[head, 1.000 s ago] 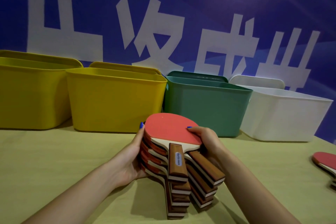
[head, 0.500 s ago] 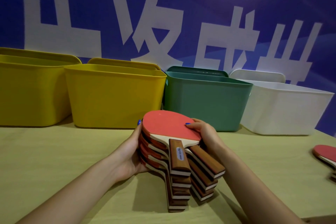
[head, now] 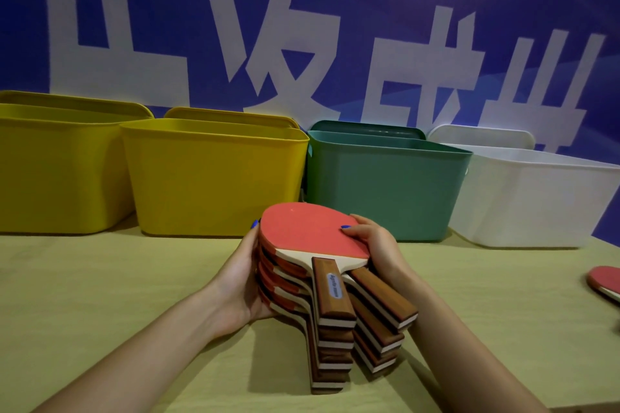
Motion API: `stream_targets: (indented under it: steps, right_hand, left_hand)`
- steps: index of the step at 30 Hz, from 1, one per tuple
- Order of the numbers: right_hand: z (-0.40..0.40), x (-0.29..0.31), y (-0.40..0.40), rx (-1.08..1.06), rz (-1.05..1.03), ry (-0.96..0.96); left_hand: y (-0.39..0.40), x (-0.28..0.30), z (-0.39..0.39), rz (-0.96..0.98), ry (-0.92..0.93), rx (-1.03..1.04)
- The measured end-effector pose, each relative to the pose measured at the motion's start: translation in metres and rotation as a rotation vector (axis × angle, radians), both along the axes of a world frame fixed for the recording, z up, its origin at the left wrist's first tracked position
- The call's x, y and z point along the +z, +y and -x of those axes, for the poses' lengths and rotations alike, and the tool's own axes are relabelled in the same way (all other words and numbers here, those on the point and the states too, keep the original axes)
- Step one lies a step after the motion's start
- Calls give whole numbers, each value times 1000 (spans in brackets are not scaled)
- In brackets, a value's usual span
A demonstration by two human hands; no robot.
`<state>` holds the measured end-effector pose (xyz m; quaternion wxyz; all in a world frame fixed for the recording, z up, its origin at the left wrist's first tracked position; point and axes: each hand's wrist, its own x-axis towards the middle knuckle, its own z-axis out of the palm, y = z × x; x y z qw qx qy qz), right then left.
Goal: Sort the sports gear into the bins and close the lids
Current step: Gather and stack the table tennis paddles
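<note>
A stack of several red table tennis paddles (head: pixel 310 233) with brown wooden handles is held just above the table, handles fanned toward me. My left hand (head: pixel 240 282) grips the stack's left side, fingers curled under it. My right hand (head: pixel 377 246) grips the right side, thumb on the top red face. Behind the stack stand four open bins: a yellow bin (head: pixel 53 174) at far left, a second yellow bin (head: pixel 214 178), a green bin (head: pixel 385 184) and a white bin (head: pixel 536 201). Each bin's lid leans upright behind it.
Another red paddle (head: pixel 605 282) lies on the tan table (head: pixel 100 295) at the right edge, partly cut off. A blue wall with large white characters rises right behind the bins.
The stack and both hands have barely shifted; the grip on the paddles is the same. The view has tilted slightly, so the bins sit a little higher in the picture.
</note>
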<state>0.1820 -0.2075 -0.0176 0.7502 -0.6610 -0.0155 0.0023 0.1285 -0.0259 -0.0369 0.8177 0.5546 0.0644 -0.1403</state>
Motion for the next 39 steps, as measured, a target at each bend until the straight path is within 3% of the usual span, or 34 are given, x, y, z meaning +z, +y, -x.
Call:
stream_targets:
  steps: [14, 16, 19, 21, 23, 28, 32, 39]
  right_hand:
    - [4, 1, -25, -6, 147, 73]
    - [7, -1, -63, -162, 360, -3]
    - [20, -6, -142, -460, 914, -98]
    - [28, -14, -191, -620, 1329, 12]
    - [39, -21, -230, -694, 1517, 191]
    - [57, -41, -289, -829, 1508, 553]
    - [55, -43, -289, -944, 1532, 423]
    - [50, 3, -242, -922, 706, 99]
  left_hand:
    - [6, 1, -4, 35, 6, 44]
    - [6, -3, -7, 37, -7, 47]
    - [5, -7, -11, 60, -13, 22]
    - [8, -8, -13, 66, -12, -3]
    - [10, -10, -16, 76, -15, -25]
    - [10, -13, -19, 106, -29, -18]
    - [8, -10, -17, 115, -17, -1]
    - [-3, 8, -1, 122, -1, 19]
